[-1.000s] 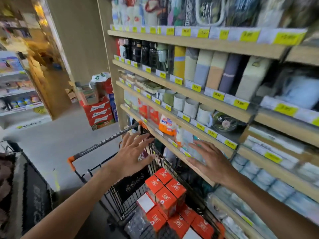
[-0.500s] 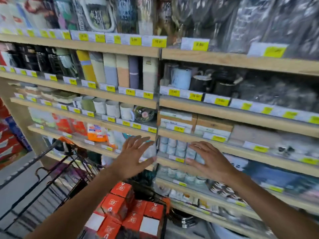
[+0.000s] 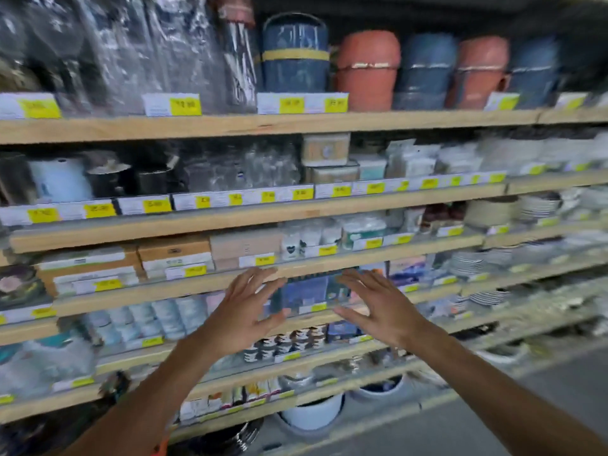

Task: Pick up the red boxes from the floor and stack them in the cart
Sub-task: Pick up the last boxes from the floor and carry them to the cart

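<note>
My left hand [image 3: 245,311] and my right hand [image 3: 378,307] are raised side by side in front of a store shelf, palms turned toward each other, fingers spread, holding nothing. No red box is in view. Of the cart only a small orange piece [image 3: 161,447] shows at the bottom edge, under my left forearm. The picture is blurred by motion.
Wooden shelves [image 3: 263,125] with yellow price tags fill the view, loaded with mugs, boxes, plates and wrapped jars. White and dark bowls [image 3: 312,414] stand on the lowest level. Grey floor [image 3: 526,406] shows at the lower right.
The view has swung right along the shelves. The cart and its red boxes have slid out of the frame at the lower left. Both hands stay raised and empty.
</note>
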The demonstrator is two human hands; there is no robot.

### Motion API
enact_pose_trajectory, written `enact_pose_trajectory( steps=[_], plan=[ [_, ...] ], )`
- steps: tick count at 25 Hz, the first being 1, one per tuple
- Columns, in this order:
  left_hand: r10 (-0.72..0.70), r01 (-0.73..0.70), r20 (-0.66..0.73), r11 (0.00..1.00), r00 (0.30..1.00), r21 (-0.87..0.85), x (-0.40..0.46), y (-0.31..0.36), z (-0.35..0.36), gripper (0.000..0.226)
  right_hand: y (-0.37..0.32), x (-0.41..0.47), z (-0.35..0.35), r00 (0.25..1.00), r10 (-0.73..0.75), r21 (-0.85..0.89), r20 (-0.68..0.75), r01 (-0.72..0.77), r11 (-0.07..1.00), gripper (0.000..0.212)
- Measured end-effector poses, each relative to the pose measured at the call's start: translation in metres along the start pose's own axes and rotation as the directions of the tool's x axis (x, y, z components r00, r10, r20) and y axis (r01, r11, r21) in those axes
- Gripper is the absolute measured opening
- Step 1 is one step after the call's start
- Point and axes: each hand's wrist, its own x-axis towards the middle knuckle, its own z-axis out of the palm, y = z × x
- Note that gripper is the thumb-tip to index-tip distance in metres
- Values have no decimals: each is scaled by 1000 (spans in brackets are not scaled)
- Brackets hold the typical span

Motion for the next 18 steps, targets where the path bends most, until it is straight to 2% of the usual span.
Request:
enact_pose_trajectory(
  steps=[5, 8, 12, 18],
  plan=[
    [179, -176, 75, 983, 981, -47, 91, 110, 49, 85, 115, -79, -33, 990, 117, -16, -80, -118, 993, 75],
    [285, -280, 104, 958, 953, -62, 128, 163, 77, 83, 163, -127, -46, 965, 225, -10, -137, -229, 973, 84],
    [411, -402, 177, 912, 894, -87, 184, 232, 115, 98, 219, -195, -56, 896, 393, -20, -206, -406, 914, 76],
    [601, -570, 182, 798, 779, -195, 251, 336, 174, 98, 283, -289, -68, 745, 635, -5, -204, -649, 760, 80]
  ],
)
